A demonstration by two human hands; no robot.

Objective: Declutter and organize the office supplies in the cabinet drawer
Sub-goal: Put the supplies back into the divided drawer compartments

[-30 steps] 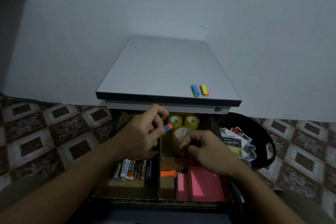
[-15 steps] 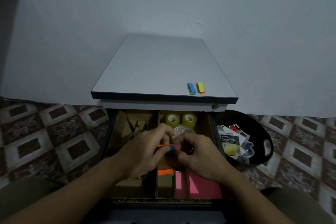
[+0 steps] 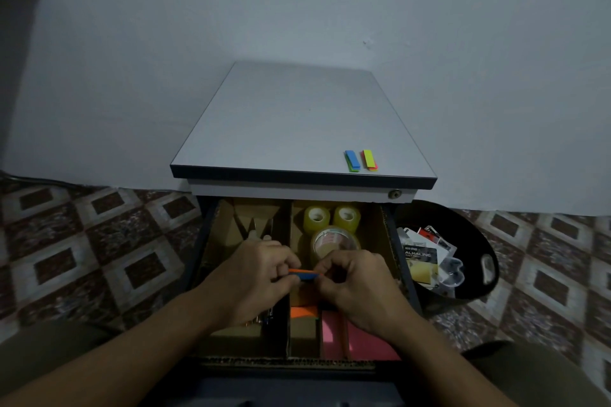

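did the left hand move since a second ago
Yes. The left hand dropped from level with the small yellow tape rolls to nearer the person, meeting the right hand on the sticky flags.

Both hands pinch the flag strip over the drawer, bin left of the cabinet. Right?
Wrong side: the head view shows the bin right of the cabinet. The left hand and right hand do pinch the flag strip over the drawer.

- "ALKALINE", in white capitals, on a dark battery card [image 3: 421,256] in the black bin [image 3: 429,218], at 3 o'clock from the drawer [image 3: 201,235].
- Smaller line above that word: illegible.
- Reddish print on the tape roll [image 3: 334,241]: illegible.
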